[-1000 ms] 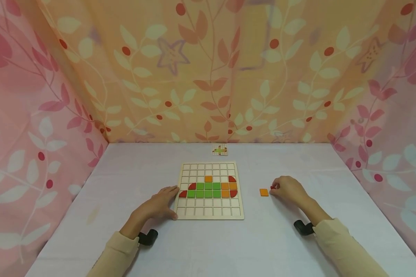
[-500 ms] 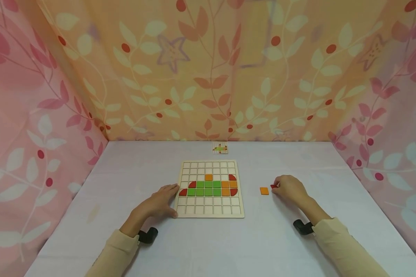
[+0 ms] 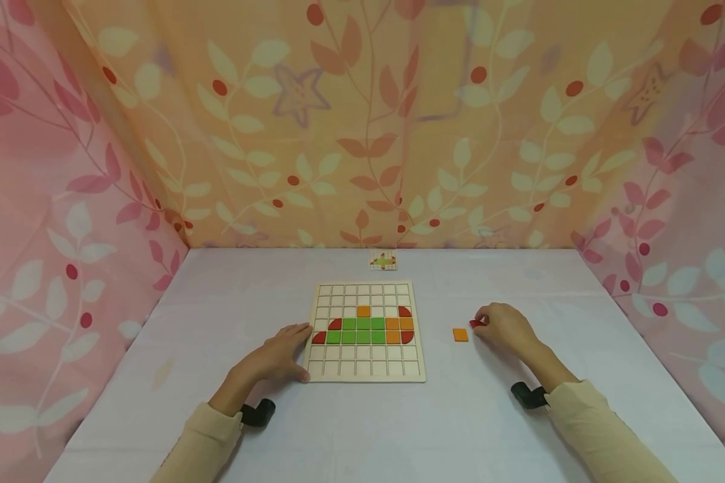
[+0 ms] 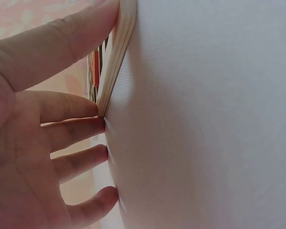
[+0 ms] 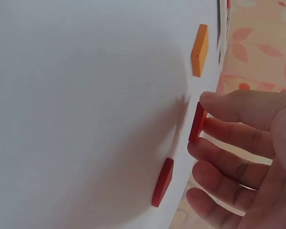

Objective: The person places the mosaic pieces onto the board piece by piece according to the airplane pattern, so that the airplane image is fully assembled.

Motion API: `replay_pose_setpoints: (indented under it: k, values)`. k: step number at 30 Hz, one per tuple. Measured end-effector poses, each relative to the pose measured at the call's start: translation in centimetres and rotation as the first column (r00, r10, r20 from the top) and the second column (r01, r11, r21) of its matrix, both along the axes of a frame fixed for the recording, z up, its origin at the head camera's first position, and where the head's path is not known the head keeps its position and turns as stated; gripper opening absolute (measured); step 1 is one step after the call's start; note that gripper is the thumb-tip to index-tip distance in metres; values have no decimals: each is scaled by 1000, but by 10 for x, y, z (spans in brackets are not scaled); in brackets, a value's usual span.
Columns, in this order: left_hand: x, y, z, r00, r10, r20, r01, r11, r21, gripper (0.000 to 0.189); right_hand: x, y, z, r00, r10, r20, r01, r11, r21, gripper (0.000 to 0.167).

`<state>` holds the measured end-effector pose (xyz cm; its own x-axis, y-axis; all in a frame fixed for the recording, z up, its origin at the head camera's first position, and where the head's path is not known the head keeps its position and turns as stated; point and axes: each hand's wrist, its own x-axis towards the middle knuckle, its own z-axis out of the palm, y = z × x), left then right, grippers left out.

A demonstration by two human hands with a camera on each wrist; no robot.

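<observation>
My left hand point(image 3: 280, 352) rests at the left edge of a pale wooden grid board point(image 3: 364, 367), its thumb and index finger touching the edge. In the left wrist view the fingers look fairly straight, fingertips on the cloth. Green tiles point(image 3: 364, 324), orange tiles point(image 3: 393, 337) and rounded red tiles point(image 3: 405, 312) fill part of the grid. To the right, my right hand point(image 3: 503, 329) pinches a red tile point(image 5: 198, 121) between thumb and fingers, just off the table. A square orange tile point(image 3: 460, 335) lies between that hand and the board. Another red tile point(image 5: 163, 182) lies on the cloth.
A small picture card point(image 3: 383, 260) with a coloured grid pattern lies behind the board. White cloth covers the table point(image 3: 362, 436). Patterned curtains point(image 3: 362, 134) close off the back and both sides. A black wrist device point(image 3: 258, 412) sits under the left wrist.
My right hand has raised and turned the pinched red tile slightly. The left hand, the board and the orange tile on the cloth stay as they were.
</observation>
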<state>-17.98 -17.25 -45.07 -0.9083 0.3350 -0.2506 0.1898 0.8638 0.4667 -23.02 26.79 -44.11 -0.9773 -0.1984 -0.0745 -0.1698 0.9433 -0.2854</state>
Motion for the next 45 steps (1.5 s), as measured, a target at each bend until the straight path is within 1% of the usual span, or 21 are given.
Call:
replay_pose_setpoints:
  k: [3,7,9,12,15,17,20,25,30,37,45]
  values:
    - [0,0,-1,1000,2,-1,-2,1000,0,95,-3,-4,1,1000,1,-10,-1,1000,-14,21]
    - [1,0,0,1000,8,2,-8,1000,2,95,-8,-11,3,1000,-19,-18,18,999,-47,23]
    - [1,0,0,1000,8,2,-8,1000,2,96,-11,-14,4,999,-14,-36,12,998,-55,23]
    - [1,1,0,1000,9,4,-9,1000,6,95,-14,-17,5,998,14,-67,-19,997,-72,22]
    - [2,1,2,1000,11,1,-11,1000,0,96,-18,-20,6,992,66,-110,-75,994,-81,19]
    - [1,1,2,1000,12,2,-12,1000,-2,95,-20,-22,7,989,89,-118,-99,992,-83,19]
    - [0,1,-1,1000,15,4,-15,1000,-6,95,-22,-27,10,987,115,-111,-124,989,-81,19]
    - [0,0,-3,1000,15,2,-15,1000,-4,95,-27,-36,15,988,129,-86,-136,988,-79,22]
    - [0,0,-3,1000,23,11,-23,1000,4,95,-32,-46,21,980,170,-103,-177,982,-65,23]
    - [0,0,0,1000,19,10,-19,1000,0,95,-43,-61,28,966,232,-114,-240,969,-58,22]
    - [0,0,-2,1000,10,-1,-10,1000,1,94,-57,-77,30,945,307,-110,-311,950,-15,22]
